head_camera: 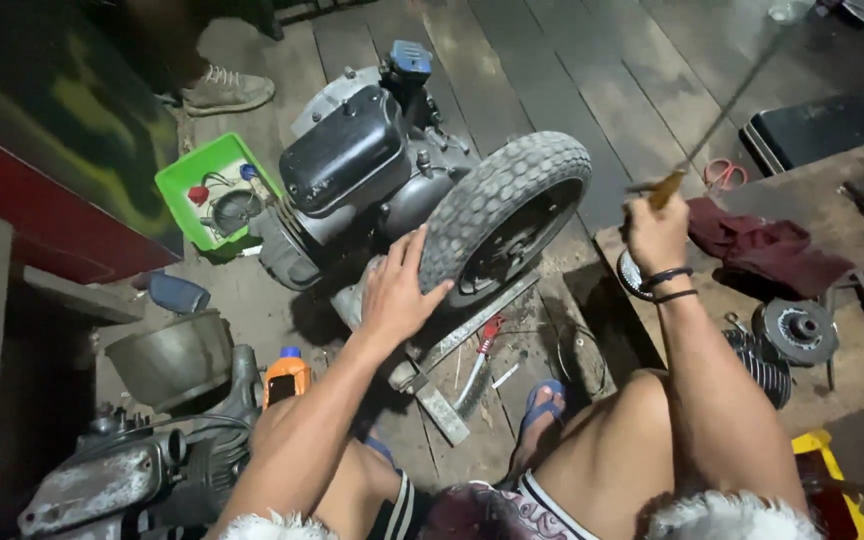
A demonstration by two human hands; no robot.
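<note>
- Head view: my left hand [399, 295] lay spread flat on the tyre [505, 212], steadying the engine [352, 175] on the floor.
- Right hand [655, 232] fisted round a screwdriver [717, 125], raised clear.

The left hand [399, 290] lies flat against the knobbly black rubber tyre [505, 212] of a small grey engine unit [352, 170] on the wooden floor [552, 60]. The right hand [655, 232] grips a long thin metal rod [727, 105], raised.

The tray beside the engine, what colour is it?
Bright green tray, seen best in the head view.
</note>
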